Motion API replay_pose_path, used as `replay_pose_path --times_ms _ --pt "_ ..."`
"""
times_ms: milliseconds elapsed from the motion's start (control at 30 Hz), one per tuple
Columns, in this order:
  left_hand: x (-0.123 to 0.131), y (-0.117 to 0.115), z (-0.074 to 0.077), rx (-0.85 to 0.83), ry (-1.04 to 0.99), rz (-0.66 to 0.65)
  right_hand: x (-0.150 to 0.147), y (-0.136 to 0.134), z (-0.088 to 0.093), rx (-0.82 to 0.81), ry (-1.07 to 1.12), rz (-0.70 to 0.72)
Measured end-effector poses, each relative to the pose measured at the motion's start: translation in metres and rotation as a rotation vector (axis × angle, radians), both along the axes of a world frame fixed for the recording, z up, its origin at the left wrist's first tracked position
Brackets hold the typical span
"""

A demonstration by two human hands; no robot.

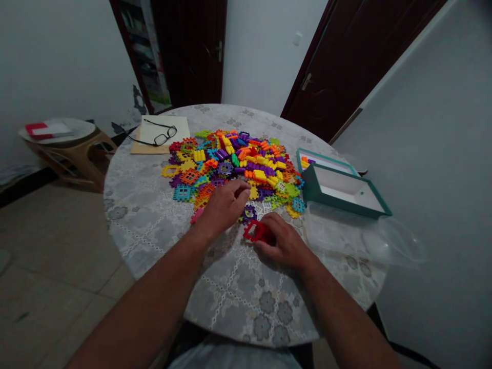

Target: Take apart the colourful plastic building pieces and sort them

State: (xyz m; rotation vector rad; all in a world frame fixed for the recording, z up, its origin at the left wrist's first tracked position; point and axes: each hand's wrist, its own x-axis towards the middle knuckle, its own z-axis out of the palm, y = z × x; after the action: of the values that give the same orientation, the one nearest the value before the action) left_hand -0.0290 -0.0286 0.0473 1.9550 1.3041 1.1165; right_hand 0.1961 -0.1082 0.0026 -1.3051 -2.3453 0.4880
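- The red piece (259,232) is at the right hand (284,238), over the table (238,302) between the heap and the near edge; whether it is one frame or several joined, I cannot tell.
- The right thumb and fingers are clamped on its right end; its lattice end sticks out leftward past the fingertips.
- The left hand (226,202) is over the near side of the heap, thumb and forefinger curled near each other, just beside a yellow piece (253,193); whether they pinch anything, I cannot tell.
- A purple piece (249,213) and a white piece (266,207) lie between the hands, just beyond the red one.
- As for progress, the red piece is in hand, apart from the heap; the colourful heap (259,169) of lattice plates and stubby blocks looks loose, and I judge most of it unsorted and unjoined.
- Toward the right edge stand a green box (348,207) and a shallow tray (330,163) behind it; a clear plastic container (338,230) lies nearer.
- Toward the far left edge, eyeglasses (166,134) rest on a pale pad (180,123).
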Motion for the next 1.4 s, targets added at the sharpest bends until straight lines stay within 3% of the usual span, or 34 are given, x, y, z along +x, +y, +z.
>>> replay_pose_path --times_ms 100,200,267,533,800,1000,1233,1400 --pt "-0.009 -0.017 0.008 -0.142 0.082 -0.186 0.004 0.002 -0.006 0.027 0.088 -0.004" --pt "-0.014 -0.037 0.001 -0.203 0.194 -0.365 0.005 0.002 -0.008 0.024 0.104 0.020" --pt "-0.018 -0.046 -0.008 -0.219 0.189 -0.406 0.004 0.001 -0.006 0.005 0.080 0.026" --pt "-0.037 -0.049 -0.029 -0.309 0.117 -0.367 0.010 -0.001 0.001 -0.007 0.060 0.058" --pt "-0.022 -0.056 -0.043 -0.148 0.126 -0.422 0.015 0.008 -0.013 0.192 0.196 -0.152" --pt "-0.019 -0.054 -0.053 0.003 0.092 -0.404 -0.001 0.005 -0.013 0.210 0.202 -0.054" --pt "-0.015 -0.055 -0.058 -0.034 0.151 -0.332 -0.008 -0.002 -0.007 0.010 0.231 0.008" --pt "-0.011 -0.056 -0.059 -0.016 0.234 -0.321 -0.007 -0.005 -0.008 0.010 0.204 0.076"
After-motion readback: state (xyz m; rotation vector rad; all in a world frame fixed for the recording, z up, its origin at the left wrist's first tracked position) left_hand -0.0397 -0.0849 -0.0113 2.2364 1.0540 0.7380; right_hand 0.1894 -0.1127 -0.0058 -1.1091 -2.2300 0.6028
